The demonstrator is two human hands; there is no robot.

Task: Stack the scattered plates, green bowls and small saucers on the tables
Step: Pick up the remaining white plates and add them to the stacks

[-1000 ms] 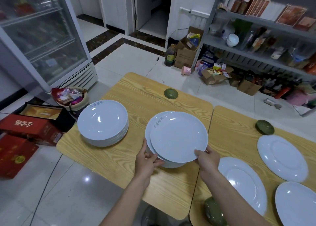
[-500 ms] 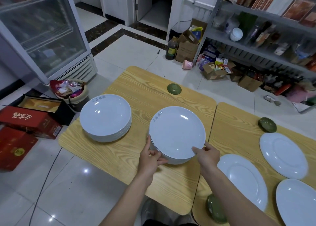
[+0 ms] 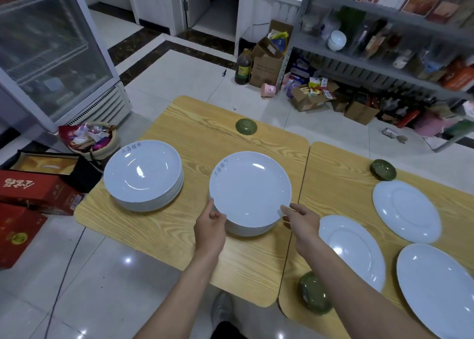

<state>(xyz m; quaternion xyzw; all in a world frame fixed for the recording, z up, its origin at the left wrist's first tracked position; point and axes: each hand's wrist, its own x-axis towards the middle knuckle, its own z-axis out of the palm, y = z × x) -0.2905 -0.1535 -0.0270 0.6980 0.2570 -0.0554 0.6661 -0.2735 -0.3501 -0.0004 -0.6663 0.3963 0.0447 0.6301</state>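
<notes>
Where left hand (image 3: 209, 226) and right hand (image 3: 300, 219) hold rim, plate stack (image 3: 250, 188) between

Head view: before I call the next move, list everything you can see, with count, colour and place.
left table: one, light wood, under both stacks
right table: one, light wood, beside it on the right
left plate stack: one, white, left table's left end
middle plate stack: one, white, left table's right part
flat plates: three, white, spread on right table
green bowls: three, green; left table's far edge, right table's far side, right table's near edge
fridge: one, white, glass door, far left
shelving: one, grey, far right
red boxes: at least two, red, floor at left
bottle: one, dark, floor beyond the tables
left hand: one, grips middle plate stack's near-left rim
right hand: one, pinches its near-right rim
</notes>
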